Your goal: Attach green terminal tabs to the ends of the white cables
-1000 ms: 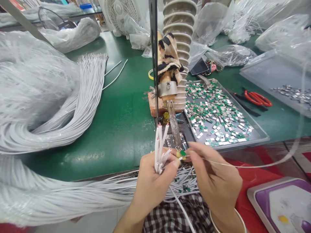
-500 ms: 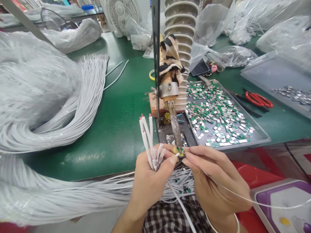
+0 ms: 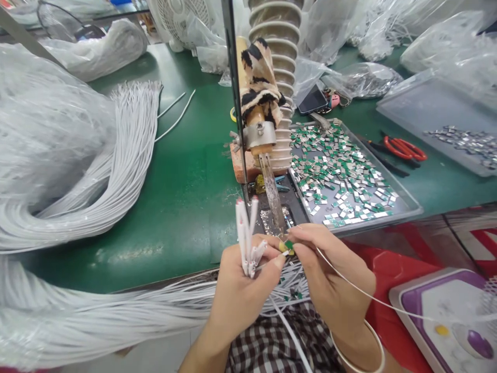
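My left hand (image 3: 248, 285) is closed round a bunch of white cables (image 3: 245, 233), several cut ends standing up with reddish cores. Its thumb and forefinger pinch one cable end beside a small green circuit board (image 3: 289, 244). My right hand (image 3: 334, 274) is closed in a pinch at the other side of that board. A thin solder wire (image 3: 363, 295) runs from its fingers off to the right. Just above the board is the tip of a soldering iron (image 3: 272, 189), fixed pointing down on a stand. Fingers partly hide where board, cable and solder meet.
A clear tray (image 3: 417, 210) of small green boards stands to the right, with red-handled pliers (image 3: 404, 148) beyond it. Thick bundles of white cables (image 3: 128, 155) lie at left. A ribbed hose (image 3: 274, 31) rises behind the iron. Cables with boards lie across the lap.
The right hand has shifted slightly left and its fingers are drawn up more. The board now shows more clearly, a little below the iron's tip. The view has shifted slightly.
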The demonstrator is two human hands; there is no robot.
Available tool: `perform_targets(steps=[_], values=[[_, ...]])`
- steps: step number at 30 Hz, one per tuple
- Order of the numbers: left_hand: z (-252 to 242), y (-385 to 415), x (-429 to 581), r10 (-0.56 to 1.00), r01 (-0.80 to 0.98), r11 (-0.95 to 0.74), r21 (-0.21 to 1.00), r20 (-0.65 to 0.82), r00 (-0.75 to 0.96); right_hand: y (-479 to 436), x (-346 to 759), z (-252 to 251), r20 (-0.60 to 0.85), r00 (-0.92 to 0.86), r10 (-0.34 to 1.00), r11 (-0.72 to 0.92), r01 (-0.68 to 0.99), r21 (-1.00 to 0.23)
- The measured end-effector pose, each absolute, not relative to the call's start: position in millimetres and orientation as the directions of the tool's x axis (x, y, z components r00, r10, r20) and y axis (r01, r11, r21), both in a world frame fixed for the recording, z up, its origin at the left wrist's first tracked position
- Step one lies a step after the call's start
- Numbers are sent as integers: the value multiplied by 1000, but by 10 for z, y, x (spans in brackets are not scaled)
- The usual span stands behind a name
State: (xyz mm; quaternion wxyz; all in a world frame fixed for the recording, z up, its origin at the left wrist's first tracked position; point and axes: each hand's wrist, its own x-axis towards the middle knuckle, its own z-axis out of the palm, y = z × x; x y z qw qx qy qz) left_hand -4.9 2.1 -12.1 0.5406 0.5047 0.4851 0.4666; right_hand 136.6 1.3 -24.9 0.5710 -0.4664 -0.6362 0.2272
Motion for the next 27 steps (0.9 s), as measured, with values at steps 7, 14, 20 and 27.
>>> perform_targets(steps=[7,14,20,27], values=[[-311,-145,-215,999,-165,41,985,-42,-1,-71,1539,-251,359,43,932,354,99,-930],[-293,-295,-102,966,23,218,976,-219,138,-108,1550,-137,386,-239,891,448,317,-836],[-240,-324,-137,940,128,163,978,-194,280,-113,1456,-126,472,-336,815,558,238,-795],[-126,-264,-146,974,222,-114,968,64,218,-161,1470,-197,425,-134,895,440,109,-892]])
